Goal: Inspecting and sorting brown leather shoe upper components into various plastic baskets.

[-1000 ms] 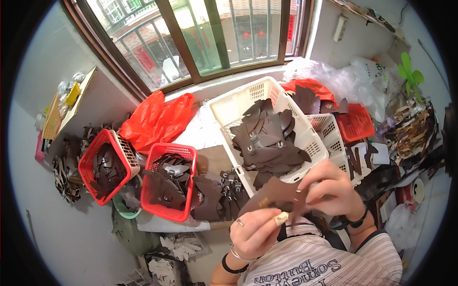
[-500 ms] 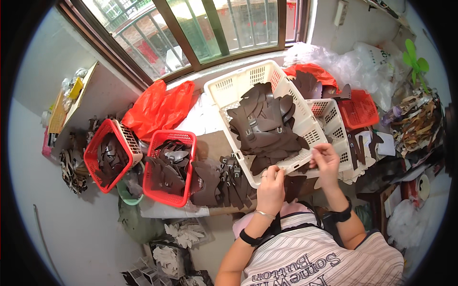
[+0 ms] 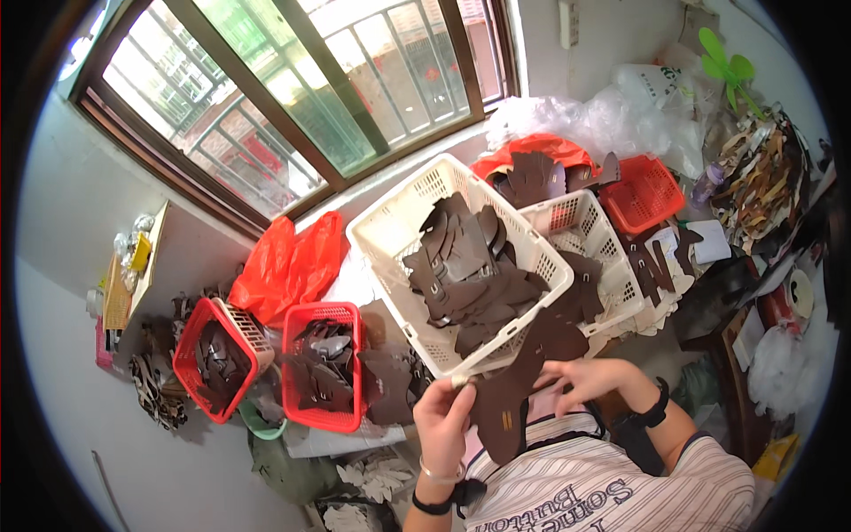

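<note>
Held up in front of my body is a dark brown cut piece of leather-like material [image 3: 503,415], with narrow slots and curved edges. My left hand [image 3: 441,418] pinches its left edge between thumb and fingers. Beside its right edge, my right hand [image 3: 596,381] has its fingers spread; whether a fingertip touches the piece is hard to tell. Just beyond both hands, a white plastic basket [image 3: 372,232] holds a heap of similar brown pieces [image 3: 470,275], some with metal buckles. The held piece overlaps the basket's near rim.
Two red baskets [image 3: 358,390] of brown parts stand on the left, near a red plastic bag [image 3: 288,266]. A second white basket [image 3: 612,232] and an orange-red basket [image 3: 643,197] sit on the right. Clear plastic bags [image 3: 612,120] lie under the window.
My hands have left the white basket's near rim. A brown piece is now in my left hand, and my right hand's fingers have spread beside it. The whole view has shifted and tilted.
</note>
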Demonstrator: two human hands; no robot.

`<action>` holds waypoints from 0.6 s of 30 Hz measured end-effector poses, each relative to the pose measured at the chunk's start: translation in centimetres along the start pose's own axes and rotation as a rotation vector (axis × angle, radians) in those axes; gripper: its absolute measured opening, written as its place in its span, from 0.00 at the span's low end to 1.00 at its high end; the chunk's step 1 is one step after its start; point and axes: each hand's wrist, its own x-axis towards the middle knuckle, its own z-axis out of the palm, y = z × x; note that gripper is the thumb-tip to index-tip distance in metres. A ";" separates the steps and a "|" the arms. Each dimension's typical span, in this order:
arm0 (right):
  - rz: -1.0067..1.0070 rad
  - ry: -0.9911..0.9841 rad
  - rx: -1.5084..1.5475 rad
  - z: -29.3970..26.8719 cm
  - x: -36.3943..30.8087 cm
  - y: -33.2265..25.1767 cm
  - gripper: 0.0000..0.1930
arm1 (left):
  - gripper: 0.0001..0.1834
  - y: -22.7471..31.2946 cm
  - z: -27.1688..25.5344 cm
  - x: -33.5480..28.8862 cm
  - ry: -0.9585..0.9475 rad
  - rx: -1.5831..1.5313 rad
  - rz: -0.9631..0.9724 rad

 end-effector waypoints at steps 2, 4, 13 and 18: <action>-0.483 0.022 0.441 1.8 1.5 -0.7 0.48 | 0.05 0.7 0.0 -1.6 0.016 -0.143 -0.088; -0.745 0.040 0.664 3.3 3.1 -4.3 0.48 | 0.05 0.3 -0.5 -2.5 -0.019 -0.248 -0.087; -0.477 -0.017 0.877 4.3 6.5 -8.6 0.38 | 0.13 2.8 -2.6 -3.3 0.239 0.910 0.843; -0.324 -0.086 0.654 5.1 6.7 -10.8 0.44 | 0.14 4.0 -1.7 -0.2 0.072 0.977 0.934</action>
